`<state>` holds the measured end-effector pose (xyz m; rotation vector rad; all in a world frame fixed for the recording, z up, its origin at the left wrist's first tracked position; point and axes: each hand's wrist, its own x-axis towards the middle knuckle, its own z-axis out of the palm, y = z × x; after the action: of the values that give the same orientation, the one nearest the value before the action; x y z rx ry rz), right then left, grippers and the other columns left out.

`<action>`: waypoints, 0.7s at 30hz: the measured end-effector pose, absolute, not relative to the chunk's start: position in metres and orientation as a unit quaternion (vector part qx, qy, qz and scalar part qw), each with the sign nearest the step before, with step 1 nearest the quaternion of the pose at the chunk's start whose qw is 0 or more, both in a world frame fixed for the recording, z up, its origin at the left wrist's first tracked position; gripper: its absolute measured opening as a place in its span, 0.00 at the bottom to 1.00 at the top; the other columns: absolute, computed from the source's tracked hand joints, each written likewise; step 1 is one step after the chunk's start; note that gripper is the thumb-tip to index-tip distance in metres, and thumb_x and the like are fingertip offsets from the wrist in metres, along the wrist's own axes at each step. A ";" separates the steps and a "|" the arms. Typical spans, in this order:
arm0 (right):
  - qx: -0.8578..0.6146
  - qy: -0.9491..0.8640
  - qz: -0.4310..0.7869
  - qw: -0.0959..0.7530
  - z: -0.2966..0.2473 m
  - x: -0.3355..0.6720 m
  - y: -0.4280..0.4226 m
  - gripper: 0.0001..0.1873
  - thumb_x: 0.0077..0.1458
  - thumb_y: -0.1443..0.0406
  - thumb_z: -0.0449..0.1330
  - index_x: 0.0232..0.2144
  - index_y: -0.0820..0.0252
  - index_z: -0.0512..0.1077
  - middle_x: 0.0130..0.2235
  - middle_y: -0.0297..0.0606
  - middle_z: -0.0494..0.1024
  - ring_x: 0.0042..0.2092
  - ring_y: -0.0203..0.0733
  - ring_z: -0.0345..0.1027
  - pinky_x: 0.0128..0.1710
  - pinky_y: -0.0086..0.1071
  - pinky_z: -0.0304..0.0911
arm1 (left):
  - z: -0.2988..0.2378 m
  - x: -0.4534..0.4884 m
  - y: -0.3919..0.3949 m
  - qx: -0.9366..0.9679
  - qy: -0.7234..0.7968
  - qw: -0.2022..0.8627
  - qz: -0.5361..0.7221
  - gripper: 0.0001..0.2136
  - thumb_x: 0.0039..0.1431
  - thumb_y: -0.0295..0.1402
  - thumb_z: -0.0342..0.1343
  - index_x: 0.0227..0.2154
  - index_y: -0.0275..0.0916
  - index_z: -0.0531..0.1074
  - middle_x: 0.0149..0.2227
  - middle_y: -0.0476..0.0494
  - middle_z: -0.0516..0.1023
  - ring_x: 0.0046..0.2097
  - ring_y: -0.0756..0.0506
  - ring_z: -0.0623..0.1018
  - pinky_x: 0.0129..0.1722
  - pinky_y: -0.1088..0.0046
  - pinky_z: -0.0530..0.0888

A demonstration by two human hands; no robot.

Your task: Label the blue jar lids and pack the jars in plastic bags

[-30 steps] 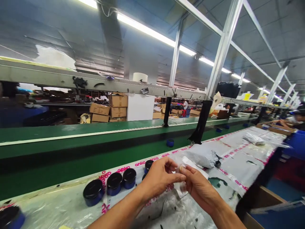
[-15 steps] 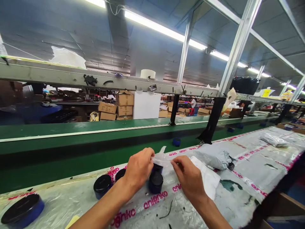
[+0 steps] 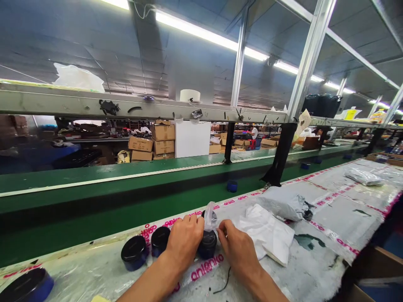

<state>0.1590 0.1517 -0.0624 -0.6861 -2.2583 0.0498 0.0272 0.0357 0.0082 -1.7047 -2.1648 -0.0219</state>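
Clear film (image 3: 208, 214) near table's (image 3: 333, 228) far edge, likely being spread: left hand (image 3: 186, 235) pinches it, right hand (image 3: 236, 245) curls, hold unclear; next likely needs finesse.

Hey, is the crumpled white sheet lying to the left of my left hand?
No, the white sheet lies to the right of the right hand.

The bottom edge crops a black-topped blue container (image 3: 30, 285) and a yellow scrap (image 3: 100, 299); the left hand (image 3: 186, 235) hides its fingertips; print on a distant carton (image 3: 140, 144) is too small

Round pieces (image 3: 134, 251) — black-topped, blue-sided; sheeting (image 3: 341, 207) — pink-lettered.
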 end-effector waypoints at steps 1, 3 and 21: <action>-0.263 -0.880 0.011 0.396 -0.060 0.157 0.153 0.08 0.68 0.66 0.50 0.34 0.56 0.65 0.26 0.31 0.77 0.25 0.40 0.74 0.24 0.30 0.52 | 0.009 0.025 0.037 -0.608 -0.768 0.201 -0.007 0.11 0.60 0.18 0.51 0.40 0.36 0.74 0.38 0.37 0.79 0.41 0.38 0.80 0.37 0.64 0.76; -0.238 -0.875 -0.020 0.422 -0.056 0.154 0.155 0.10 0.69 0.66 0.48 0.34 0.56 0.65 0.27 0.33 0.76 0.27 0.40 0.74 0.26 0.30 0.55 | 0.011 0.020 0.040 -0.608 -0.763 0.220 -0.008 0.10 0.61 0.18 0.50 0.39 0.35 0.73 0.38 0.37 0.79 0.42 0.37 0.79 0.37 0.63 0.75; -0.102 -0.921 -0.028 0.375 -0.062 0.190 0.141 0.12 0.66 0.73 0.50 0.34 0.56 0.71 0.36 0.36 0.76 0.34 0.40 0.70 0.34 0.32 0.62 | -0.017 0.012 0.015 -0.687 -0.676 0.257 -0.078 0.07 0.64 0.25 0.58 0.30 0.40 0.70 0.30 0.50 0.77 0.36 0.43 0.73 0.37 0.63 0.62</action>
<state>0.1895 0.1410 -0.0621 -0.2612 -2.3576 -0.0721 0.0115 0.0150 -0.0174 -1.8622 -1.8327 -0.2120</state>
